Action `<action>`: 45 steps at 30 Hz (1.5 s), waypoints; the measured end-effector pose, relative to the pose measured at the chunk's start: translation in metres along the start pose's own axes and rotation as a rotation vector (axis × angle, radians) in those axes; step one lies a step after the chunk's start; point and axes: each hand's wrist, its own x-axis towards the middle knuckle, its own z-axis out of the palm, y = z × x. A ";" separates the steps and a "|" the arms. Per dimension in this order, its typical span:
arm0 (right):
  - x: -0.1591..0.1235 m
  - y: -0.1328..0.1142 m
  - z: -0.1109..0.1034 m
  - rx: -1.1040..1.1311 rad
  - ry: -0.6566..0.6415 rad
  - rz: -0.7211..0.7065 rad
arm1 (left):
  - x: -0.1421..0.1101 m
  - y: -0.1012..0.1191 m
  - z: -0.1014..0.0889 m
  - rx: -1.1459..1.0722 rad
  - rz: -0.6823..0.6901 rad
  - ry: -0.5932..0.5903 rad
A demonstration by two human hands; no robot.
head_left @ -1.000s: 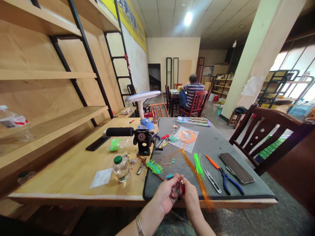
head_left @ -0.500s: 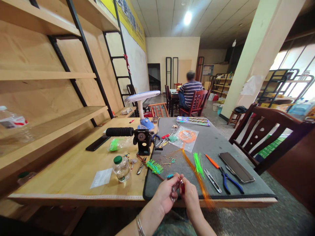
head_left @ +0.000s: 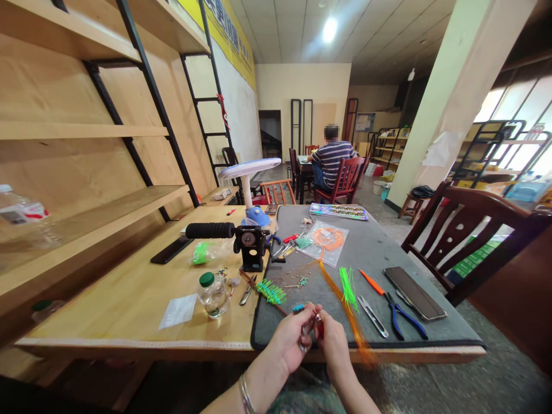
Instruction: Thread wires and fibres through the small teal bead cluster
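Observation:
Both hands meet at the front edge of the grey mat [head_left: 310, 276], fingertips almost touching. My left hand [head_left: 284, 340] is closed in a pinch, with a shiny metal part [head_left: 305, 340] under its fingers; what it grips is too small to name. My right hand [head_left: 336, 344] is closed around a small red-and-silver thing [head_left: 319, 326], mostly hidden by the fingers. Just beyond the left fingertips is a small blue cluster [head_left: 297, 309]. A stick with green and blue bristly pieces [head_left: 271, 292] lies to the left. Orange strands [head_left: 340, 305] trail over the table edge beside my right hand.
Green strands [head_left: 347, 287], snips [head_left: 372, 316], blue-handled pliers [head_left: 401, 317] and a phone [head_left: 414, 293] lie to the right. A black clamp stand [head_left: 252, 250], green-capped jar [head_left: 214, 299] and white lamp [head_left: 248, 192] stand left. A seated person [head_left: 334, 164] is farther back.
Hardly anything differs: both hands keep the same pinch in the same place, and the view has shifted very slightly. The seated person's head has moved a little to the left.

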 end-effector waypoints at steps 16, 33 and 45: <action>0.000 -0.008 -0.001 -0.016 0.001 -0.001 | 0.001 0.000 0.000 0.001 0.007 0.009; 0.001 0.001 0.003 0.012 -0.013 0.039 | 0.000 0.003 0.002 -0.011 -0.008 0.007; 0.045 -0.004 -0.092 -0.877 0.260 -0.045 | 0.001 0.005 -0.017 -0.118 -0.219 -0.094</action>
